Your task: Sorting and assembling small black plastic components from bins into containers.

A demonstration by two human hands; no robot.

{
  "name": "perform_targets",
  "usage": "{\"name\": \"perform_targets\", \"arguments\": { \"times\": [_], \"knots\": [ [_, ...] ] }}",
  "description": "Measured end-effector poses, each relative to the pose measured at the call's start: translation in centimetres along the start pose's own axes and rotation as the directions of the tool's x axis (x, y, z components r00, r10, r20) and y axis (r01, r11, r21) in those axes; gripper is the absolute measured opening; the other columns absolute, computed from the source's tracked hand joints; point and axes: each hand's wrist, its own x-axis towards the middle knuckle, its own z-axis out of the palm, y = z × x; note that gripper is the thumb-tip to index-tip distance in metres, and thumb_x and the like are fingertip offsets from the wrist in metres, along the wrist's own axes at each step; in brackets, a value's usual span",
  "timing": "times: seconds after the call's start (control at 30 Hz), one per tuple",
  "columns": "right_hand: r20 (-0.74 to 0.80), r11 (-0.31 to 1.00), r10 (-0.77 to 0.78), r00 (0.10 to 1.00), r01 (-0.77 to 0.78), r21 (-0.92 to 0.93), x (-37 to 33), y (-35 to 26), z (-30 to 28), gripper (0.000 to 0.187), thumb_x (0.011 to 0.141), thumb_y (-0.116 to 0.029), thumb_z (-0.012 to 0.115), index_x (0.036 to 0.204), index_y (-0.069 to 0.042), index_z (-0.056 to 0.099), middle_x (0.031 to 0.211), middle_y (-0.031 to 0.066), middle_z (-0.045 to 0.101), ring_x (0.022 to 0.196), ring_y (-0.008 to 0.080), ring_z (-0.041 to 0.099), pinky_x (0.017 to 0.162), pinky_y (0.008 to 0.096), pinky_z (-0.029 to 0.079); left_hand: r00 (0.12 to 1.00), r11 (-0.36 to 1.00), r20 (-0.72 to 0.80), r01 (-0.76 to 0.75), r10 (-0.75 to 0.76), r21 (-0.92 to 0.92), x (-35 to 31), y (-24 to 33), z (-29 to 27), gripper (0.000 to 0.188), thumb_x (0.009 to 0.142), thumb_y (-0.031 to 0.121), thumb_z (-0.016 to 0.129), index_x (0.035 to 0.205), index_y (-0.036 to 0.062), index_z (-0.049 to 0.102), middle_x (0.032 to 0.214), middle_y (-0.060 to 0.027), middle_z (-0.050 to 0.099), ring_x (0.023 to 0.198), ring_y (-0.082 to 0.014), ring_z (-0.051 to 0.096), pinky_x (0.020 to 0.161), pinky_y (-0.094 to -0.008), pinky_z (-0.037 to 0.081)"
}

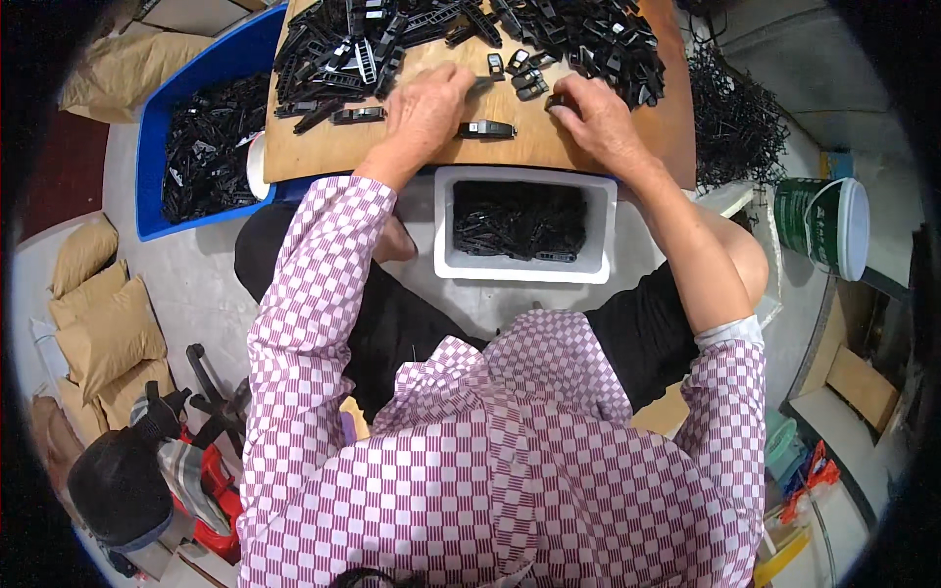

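Observation:
Over the wooden board my left hand is closed, its fingertips on a dark plastic piece that is partly hidden. To the right, my right hand pinches a small black plastic part between thumb and fingers. Small black clip-like parts lie between the two hands. A longer black piece with a light grey patch rests near the board's front edge, and a similar black piece lies beside my left wrist. Heaps of slotted black strips and small black parts spread behind my hands.
Below the wooden board, a white foam box holds black parts. A blue bin of black pieces stands left. Black branching plastic pieces pile up at right, near a green bucket. Brown packages lie on the left.

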Motion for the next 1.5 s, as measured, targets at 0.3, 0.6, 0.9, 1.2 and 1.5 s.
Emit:
{"name": "perform_targets", "arguments": {
  "times": [0.3,0.6,0.9,1.2,1.5],
  "knots": [
    [0.11,0.927,-0.136,0.985,0.165,-0.336,-0.8,0.1,-1.5,0.019,0.083,-0.015,0.068,0.096,-0.005,0.058,0.09,0.0113,0.052,0.09,0.0311,0.056,0.076,0.0406,0.048,0.959,0.962,0.104,-0.254,0.264,-0.1,-1.6,2.3,0.1,0.015,0.084,0.011,0.063,0.099,0.0095,0.06,0.093,-0.009,0.057,0.088,-0.0275,0.061,0.073,-0.0399,0.053],
    [0.126,0.96,-0.268,0.955,0.276,-0.048,1.2,-2.6,-1.2,0.018,0.084,-0.015,0.067,0.093,-0.003,0.055,0.085,0.0142,0.059,0.082,0.033,0.061,0.068,0.0432,0.049,0.993,0.981,0.12,0.017,0.006,-0.192,-1.6,1.6,-1.4,0.017,0.08,0.012,0.068,0.092,0.0042,0.059,0.09,-0.0112,0.057,0.086,-0.0311,0.062,0.074,-0.0408,0.051],
    [0.367,0.983,-0.155,0.917,0.18,-0.035,2.0,-4.5,-0.9,0.019,0.086,-0.014,0.065,0.09,-0.002,0.051,0.078,0.0194,0.062,0.078,0.0398,0.061,0.066,0.0468,0.047,0.99,0.957,0.143,0.023,0.019,-0.288,-1.5,1.5,-1.2,0.017,0.077,0.011,0.071,0.087,0.0029,0.059,0.087,-0.0106,0.058,0.087,-0.0321,0.062,0.073,-0.041,0.05],
    [0.337,0.987,-0.147,0.93,0.117,0.108,2.5,-4.5,0.2,0.018,0.086,-0.015,0.066,0.094,-0.002,0.056,0.08,0.0197,0.063,0.075,0.0386,0.062,0.065,0.0431,0.048,0.984,0.948,0.18,0.054,0.004,-0.315,-1.4,1.7,-1.5,0.017,0.077,0.012,0.071,0.089,0.0044,0.06,0.089,-0.0104,0.059,0.089,-0.0322,0.062,0.072,-0.0415,0.051],
    [0.286,0.993,-0.111,0.952,0.116,0.0,2.3,-3.3,-1.6,0.021,0.086,-0.017,0.067,0.095,-0.002,0.057,0.075,0.0178,0.063,0.069,0.0326,0.063,0.063,0.0399,0.049,0.987,0.971,0.164,0.039,0.0,-0.238,-1.5,1.4,-1.6,0.014,0.08,0.015,0.07,0.085,0.0045,0.062,0.088,-0.0081,0.062,0.089,-0.0287,0.064,0.075,-0.0386,0.053]
  ]
}}
